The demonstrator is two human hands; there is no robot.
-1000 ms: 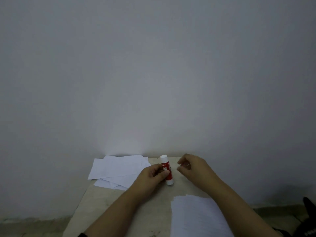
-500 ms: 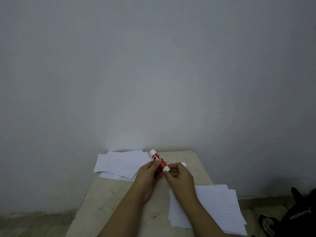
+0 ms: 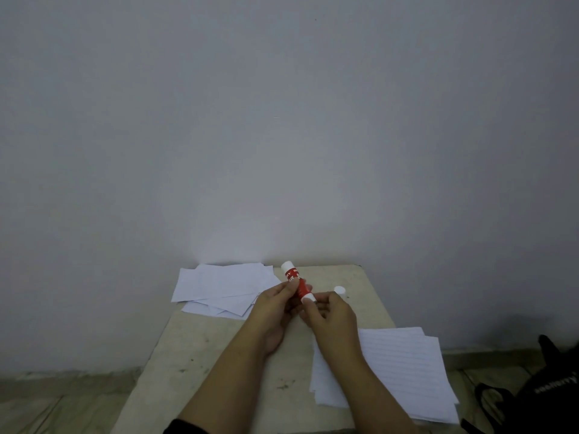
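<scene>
Head view, lower centre of the frame: I see two bare hands meeting over a small beige table (image 3: 200,346). My left hand (image 3: 275,311) grips a red glue stick (image 3: 294,278) round its middle, fingers curled about the barrel. The stick is lifted off the table. Its long axis slants from upper left, where a white end points toward the wall, down to lower right. That lower white end sits between the thumb and fingertips of my right hand (image 3: 332,314), which pinch it narrowly. So the right hand is nearer the end I judge needs twisting, while the left steadies the barrel. A small white round piece (image 3: 339,289), probably the cap, lies on the table just above the right hand. I see loose white sheets (image 3: 225,283) at left and lined sheets (image 3: 401,371) at lower right.
</scene>
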